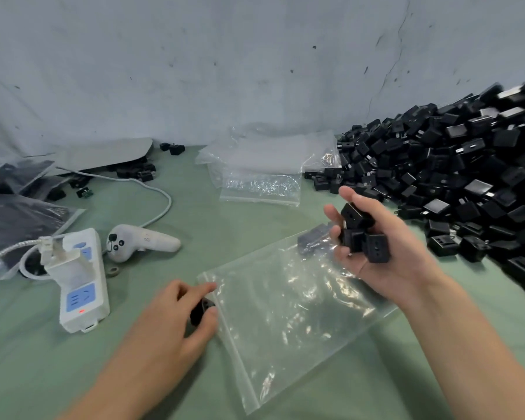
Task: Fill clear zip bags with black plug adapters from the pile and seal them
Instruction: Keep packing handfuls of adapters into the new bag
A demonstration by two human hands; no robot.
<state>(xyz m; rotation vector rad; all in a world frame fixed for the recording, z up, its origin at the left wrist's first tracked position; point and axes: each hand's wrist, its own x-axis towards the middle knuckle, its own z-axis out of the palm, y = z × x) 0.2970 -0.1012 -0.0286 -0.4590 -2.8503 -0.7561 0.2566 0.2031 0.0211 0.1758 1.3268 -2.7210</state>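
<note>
While the clear zip bag lay flat on the green worktop before you, its zip edge turned toward your left hand, it was the only bag you had in work. That hand was curled at the mouth, pinching one black adapter between thumb and fingers, probably so it could slide straight in. Your right hand hung above the bag's far corner, fingers cupped round three adapters, which reads as a batch gathered to save trips. One more dark adapter showed at that corner; I cannot tell whether it sat inside the film or under it. The pile banked against the wall just beside your right hand, far too many to count, within easy reach. A stack of spare bags lay beyond, its number unreadable. Farther left were one white power strip, one white controller, and at least two filled bags set aside.
</note>
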